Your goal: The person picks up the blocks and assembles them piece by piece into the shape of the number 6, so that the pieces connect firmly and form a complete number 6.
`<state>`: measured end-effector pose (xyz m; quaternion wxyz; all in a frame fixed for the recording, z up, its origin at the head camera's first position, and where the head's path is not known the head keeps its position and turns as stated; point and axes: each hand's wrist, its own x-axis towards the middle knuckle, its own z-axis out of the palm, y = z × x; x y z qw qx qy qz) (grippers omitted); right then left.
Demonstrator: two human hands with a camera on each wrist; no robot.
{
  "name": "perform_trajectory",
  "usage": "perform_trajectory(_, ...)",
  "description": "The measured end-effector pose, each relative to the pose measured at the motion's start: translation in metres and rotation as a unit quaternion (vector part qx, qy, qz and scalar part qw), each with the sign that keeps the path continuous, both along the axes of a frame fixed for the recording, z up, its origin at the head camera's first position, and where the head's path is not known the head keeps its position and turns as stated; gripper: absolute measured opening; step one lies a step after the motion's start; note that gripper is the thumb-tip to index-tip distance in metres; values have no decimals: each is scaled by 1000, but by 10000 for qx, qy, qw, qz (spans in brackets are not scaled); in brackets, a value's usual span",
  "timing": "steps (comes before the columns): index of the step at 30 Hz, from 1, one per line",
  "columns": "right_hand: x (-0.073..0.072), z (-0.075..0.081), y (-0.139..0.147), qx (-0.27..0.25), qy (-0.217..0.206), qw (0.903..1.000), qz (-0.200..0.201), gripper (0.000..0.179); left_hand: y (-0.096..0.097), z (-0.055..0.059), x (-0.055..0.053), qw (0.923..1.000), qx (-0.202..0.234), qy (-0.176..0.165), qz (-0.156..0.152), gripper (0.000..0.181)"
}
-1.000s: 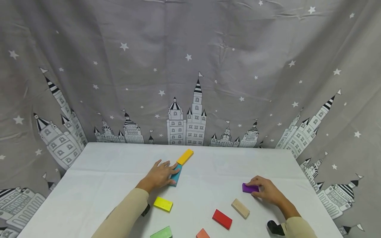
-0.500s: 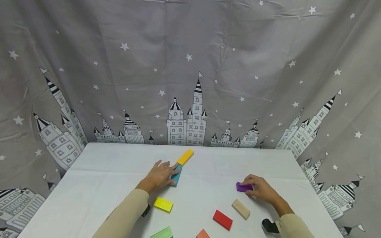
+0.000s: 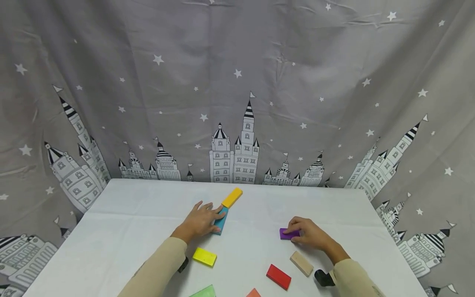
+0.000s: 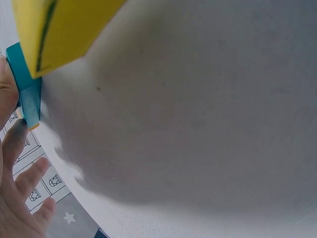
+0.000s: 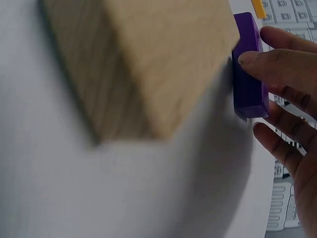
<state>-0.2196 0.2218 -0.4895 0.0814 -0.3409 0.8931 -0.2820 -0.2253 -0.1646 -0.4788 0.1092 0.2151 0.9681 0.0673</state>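
Observation:
A blue block (image 3: 220, 221) lies on the table, its far end meeting an orange-yellow block (image 3: 232, 197). My left hand (image 3: 199, 222) holds the blue block between thumb and index finger, the other fingers spread. In the left wrist view, the blue block (image 4: 25, 84) shows at the left edge beside the thumb. To the right, my right hand (image 3: 311, 233) pinches a purple block (image 3: 286, 234). The right wrist view has the thumb (image 5: 277, 64) on the near face of the purple block (image 5: 248, 89), with fingers behind it.
Nearer the front lie a yellow block (image 3: 204, 257), a red block (image 3: 278, 276) and a plain wooden block (image 3: 302, 263). A green block (image 3: 204, 291) and an orange-red block (image 3: 254, 293) are cut off by the lower edge. A grey castle-print curtain (image 3: 178, 62) hangs behind the table.
My right hand has moved left across the table with the purple block. The left hand stays on the blue block, and the other blocks keep their places.

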Motion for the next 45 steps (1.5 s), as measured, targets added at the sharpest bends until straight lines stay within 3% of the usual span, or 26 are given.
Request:
perform_trajectory(7, -5, 1, -21, 55, 183, 9990, 407, 26, -1, 0, 1, 10000, -41, 43, 0, 64)
perform_trajectory(11, -7, 5, -32, 284, -36, 9990, 353, 26, -1, 0, 1, 10000, 19, 52, -28, 63)
perform_trajectory(16, -9, 6, -42, 456, 29, 9981, 415, 25, -2, -1, 1, 9999, 21, 92, -47, 63)
perform_trajectory(45, -15, 8, -101, 612, -4, 9943, 872, 24, -1, -3, 1, 9999, -10, 130, 38, 61)
